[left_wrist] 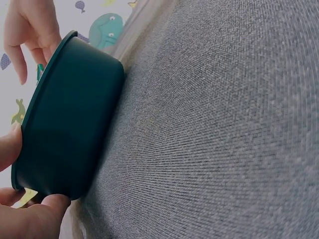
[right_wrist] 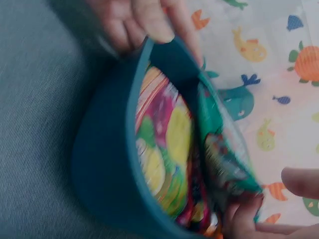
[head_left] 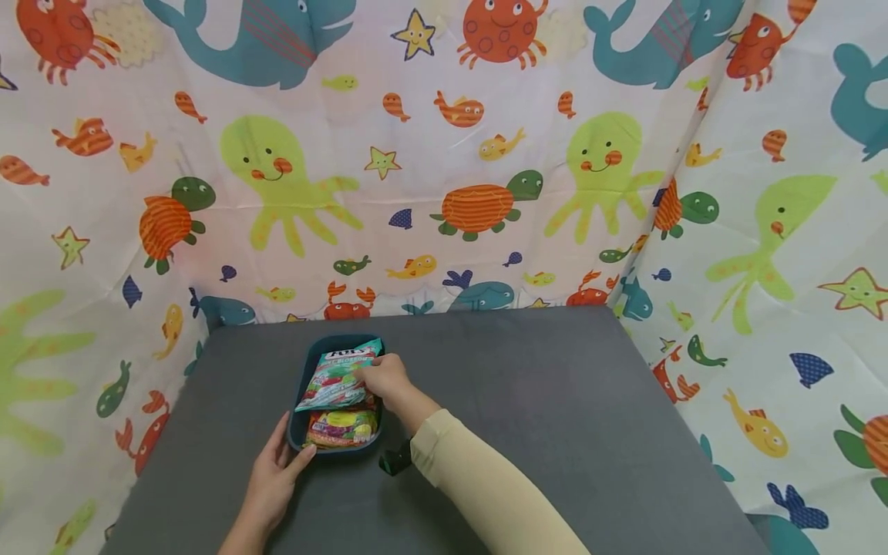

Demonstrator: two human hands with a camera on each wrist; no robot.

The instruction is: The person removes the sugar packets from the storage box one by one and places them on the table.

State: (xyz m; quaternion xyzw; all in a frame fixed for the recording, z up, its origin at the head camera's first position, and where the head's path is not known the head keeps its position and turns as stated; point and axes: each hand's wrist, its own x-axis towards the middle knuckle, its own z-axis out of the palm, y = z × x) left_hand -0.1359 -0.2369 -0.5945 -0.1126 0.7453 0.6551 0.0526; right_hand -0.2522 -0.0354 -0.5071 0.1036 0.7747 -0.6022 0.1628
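Note:
A dark teal tub (head_left: 294, 432) sits on the grey table, holding bagged sweets. At its near left corner my left hand (head_left: 267, 478) grips it, thumb over the rim and fingers along the side. My right hand (head_left: 390, 379) is at the right edge of a turquoise candy bag (head_left: 338, 378), with fingertips on its corner in the right wrist view. That bag lies tilted, its upper end rising past the far rim. Under and in front of it is a purple and yellow candy bag (right_wrist: 172, 132), lower in the tub and partly covered.
The grey tabletop (head_left: 541, 416) extends to the right of the tub. Behind and on both sides hangs a white curtain (head_left: 416, 193) printed with sea animals. A small dark green object (head_left: 396, 459) shows beneath the right cuff.

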